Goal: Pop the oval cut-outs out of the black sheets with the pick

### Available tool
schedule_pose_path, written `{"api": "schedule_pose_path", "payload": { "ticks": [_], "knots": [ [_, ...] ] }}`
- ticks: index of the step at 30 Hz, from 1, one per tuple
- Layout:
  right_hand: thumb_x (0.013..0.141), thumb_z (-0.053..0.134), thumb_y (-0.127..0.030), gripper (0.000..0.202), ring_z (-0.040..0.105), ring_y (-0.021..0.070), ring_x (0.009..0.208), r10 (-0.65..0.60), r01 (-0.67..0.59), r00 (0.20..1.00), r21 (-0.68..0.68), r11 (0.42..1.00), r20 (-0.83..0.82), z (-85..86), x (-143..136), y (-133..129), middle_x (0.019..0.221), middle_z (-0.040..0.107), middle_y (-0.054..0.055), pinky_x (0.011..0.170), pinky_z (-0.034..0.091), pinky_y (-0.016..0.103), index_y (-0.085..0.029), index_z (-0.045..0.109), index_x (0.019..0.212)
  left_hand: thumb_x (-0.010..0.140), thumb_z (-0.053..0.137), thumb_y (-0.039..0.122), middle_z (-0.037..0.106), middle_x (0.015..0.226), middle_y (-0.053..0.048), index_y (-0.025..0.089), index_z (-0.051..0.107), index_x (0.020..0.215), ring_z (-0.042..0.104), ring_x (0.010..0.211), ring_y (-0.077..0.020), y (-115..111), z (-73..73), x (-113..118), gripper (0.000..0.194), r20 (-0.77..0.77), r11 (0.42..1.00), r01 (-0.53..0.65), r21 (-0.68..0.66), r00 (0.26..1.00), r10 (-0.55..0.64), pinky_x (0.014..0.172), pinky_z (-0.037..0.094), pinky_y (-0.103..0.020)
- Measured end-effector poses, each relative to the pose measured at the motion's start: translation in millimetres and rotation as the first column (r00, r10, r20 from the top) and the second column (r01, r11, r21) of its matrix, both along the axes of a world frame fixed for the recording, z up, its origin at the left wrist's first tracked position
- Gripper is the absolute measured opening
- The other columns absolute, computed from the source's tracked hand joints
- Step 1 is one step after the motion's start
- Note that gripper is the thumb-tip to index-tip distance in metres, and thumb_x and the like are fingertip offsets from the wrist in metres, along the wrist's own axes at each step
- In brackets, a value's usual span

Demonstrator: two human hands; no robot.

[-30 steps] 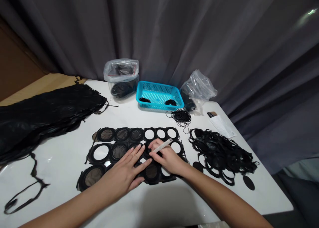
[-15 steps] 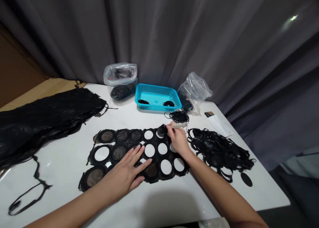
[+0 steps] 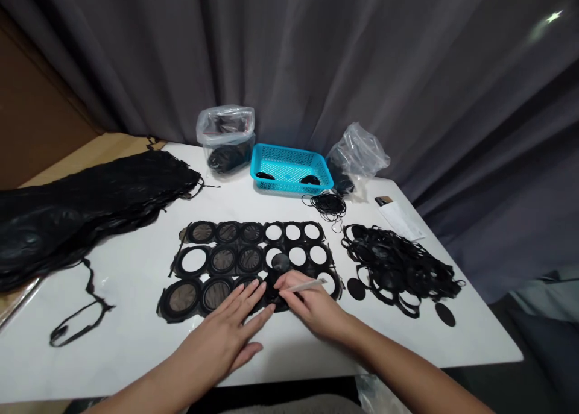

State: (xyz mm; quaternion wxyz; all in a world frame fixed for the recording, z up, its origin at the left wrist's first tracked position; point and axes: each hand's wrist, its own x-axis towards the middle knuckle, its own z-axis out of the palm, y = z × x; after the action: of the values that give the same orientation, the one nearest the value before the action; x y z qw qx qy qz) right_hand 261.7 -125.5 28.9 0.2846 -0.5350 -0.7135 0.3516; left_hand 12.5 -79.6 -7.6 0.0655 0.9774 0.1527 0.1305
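Note:
A black sheet [image 3: 233,269] with three rows of rings lies on the white table [image 3: 149,366]. Some rings show dark discs inside; others are see-through to white. My left hand [image 3: 237,320] rests on its lower row, fingers spread and flat. At the lower middle of the sheet, my right hand [image 3: 305,296] is closed around a pale, thin tool [image 3: 310,285], its fingertips at a ring. A dark disc [image 3: 281,262] stands out just above those fingertips. Another black disc [image 3: 356,288] lies right of the sheet.
Black scraps [image 3: 402,269] are heaped at the right, beside a loose disc [image 3: 445,314]. Farther back are a blue basket [image 3: 292,186], a plastic-lined container [image 3: 226,140], a clear bag [image 3: 359,152] and black cords [image 3: 329,206]. A large black stack [image 3: 90,203] covers the left.
My right hand has moved from the top row down to the bottom row, still with the tool. A black disc now lies right of the sheet. The view has shifted slightly.

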Motion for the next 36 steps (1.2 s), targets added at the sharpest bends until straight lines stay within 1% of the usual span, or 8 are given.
{"api": "schedule_pose_path", "payload": {
  "ticks": [4, 8, 14, 19, 24, 28, 32, 36],
  "knots": [
    [0.1, 0.05, -0.02, 0.009, 0.059, 0.0183, 0.098, 0.005, -0.005, 1.0, -0.007, 1.0, 0.024, -3.8, -2.5, -1.3, 0.109, 0.06, 0.006, 0.089, 0.047, 0.033, -0.02, 0.058, 0.095, 0.095, 0.063, 0.035, 0.037, 0.16, -0.015, 0.025, 0.047, 0.149, 0.04, 0.145, -0.0328, 1.3, -1.6, 0.2, 0.057, 0.0, 1.0, 0.008, 0.005, 1.0, -0.008, 0.115, 0.039, -0.05],
    [0.099, 0.051, -0.019, 0.011, 0.058, 0.0168, 0.096, -0.008, 0.008, 1.0, 0.001, 1.0, 0.022, -5.2, -5.5, -2.4, 0.107, 0.058, 0.005, 0.088, 0.046, 0.031, -0.02, 0.056, 0.09, 0.094, 0.064, 0.032, 0.035, 0.161, -0.016, 0.025, 0.046, 0.149, 0.038, 0.146, -0.0335, 1.5, -2.4, 0.1, 0.058, 0.003, 1.0, 0.012, -0.002, 1.0, -0.012, 0.115, 0.039, -0.051],
    [0.099, 0.051, -0.019, 0.011, 0.058, 0.0169, 0.096, -0.015, 0.015, 1.0, -0.003, 1.0, 0.005, -3.8, -6.6, -3.3, 0.107, 0.057, 0.005, 0.089, 0.045, 0.032, -0.02, 0.056, 0.09, 0.096, 0.062, 0.031, 0.035, 0.16, -0.017, 0.024, 0.046, 0.149, 0.038, 0.146, -0.0345, 1.2, -2.9, 0.2, 0.056, 0.008, 1.0, 0.014, -0.001, 1.0, -0.014, 0.113, 0.04, -0.052],
    [0.1, 0.051, -0.02, 0.009, 0.058, 0.0176, 0.097, -0.026, 0.026, 1.0, -0.009, 1.0, 0.012, -2.5, -6.9, -3.0, 0.107, 0.058, 0.005, 0.088, 0.046, 0.032, -0.02, 0.057, 0.092, 0.096, 0.061, 0.03, 0.033, 0.162, -0.014, 0.026, 0.046, 0.149, 0.038, 0.146, -0.0338, 1.5, -3.5, 0.5, 0.056, 0.028, 0.999, 0.013, -0.035, 1.0, -0.012, 0.114, 0.04, -0.052],
    [0.099, 0.052, -0.019, 0.01, 0.057, 0.0177, 0.097, -0.018, 0.018, 0.999, 0.002, 1.0, 0.027, -4.2, -6.9, -2.7, 0.107, 0.058, 0.005, 0.089, 0.046, 0.033, -0.02, 0.056, 0.09, 0.095, 0.062, 0.03, 0.034, 0.161, -0.014, 0.026, 0.047, 0.149, 0.038, 0.145, -0.0341, 1.4, -5.0, -0.1, 0.056, 0.039, 0.999, 0.006, -0.039, 0.999, -0.004, 0.115, 0.039, -0.052],
    [0.099, 0.052, -0.019, 0.01, 0.057, 0.0193, 0.102, -0.002, 0.0, 0.997, 0.023, 1.0, 0.071, -5.7, -7.7, -4.8, 0.11, 0.057, 0.006, 0.093, 0.046, 0.035, -0.021, 0.057, 0.091, 0.096, 0.062, 0.031, 0.032, 0.163, -0.012, 0.027, 0.046, 0.149, 0.037, 0.146, -0.0324, 1.1, -5.9, 0.0, 0.056, 0.048, 0.999, 0.006, -0.044, 0.999, -0.003, 0.117, 0.037, -0.051],
    [0.1, 0.052, -0.02, 0.009, 0.054, 0.0216, 0.109, 0.009, -0.015, 0.993, 0.05, 0.999, 0.119, -5.5, -8.2, -7.8, 0.115, 0.057, 0.007, 0.097, 0.045, 0.038, -0.021, 0.058, 0.093, 0.095, 0.062, 0.029, 0.032, 0.162, -0.013, 0.026, 0.044, 0.151, 0.039, 0.145, -0.0329, 0.2, -6.0, 0.7, 0.059, 0.033, 1.0, -0.004, -0.021, 0.999, 0.005, 0.115, 0.039, -0.05],
    [0.101, 0.051, -0.021, 0.01, 0.057, 0.0195, 0.104, -0.006, 0.005, 0.998, 0.01, 1.0, 0.066, -4.6, -7.0, -6.4, 0.113, 0.058, 0.006, 0.095, 0.046, 0.036, -0.021, 0.058, 0.093, 0.094, 0.061, 0.027, 0.031, 0.163, -0.013, 0.026, 0.047, 0.148, 0.039, 0.145, -0.0334, -0.3, -6.7, 0.9, 0.056, 0.042, 1.0, -0.008, -0.026, 0.999, 0.009, 0.115, 0.039, -0.051]
  ]
}}
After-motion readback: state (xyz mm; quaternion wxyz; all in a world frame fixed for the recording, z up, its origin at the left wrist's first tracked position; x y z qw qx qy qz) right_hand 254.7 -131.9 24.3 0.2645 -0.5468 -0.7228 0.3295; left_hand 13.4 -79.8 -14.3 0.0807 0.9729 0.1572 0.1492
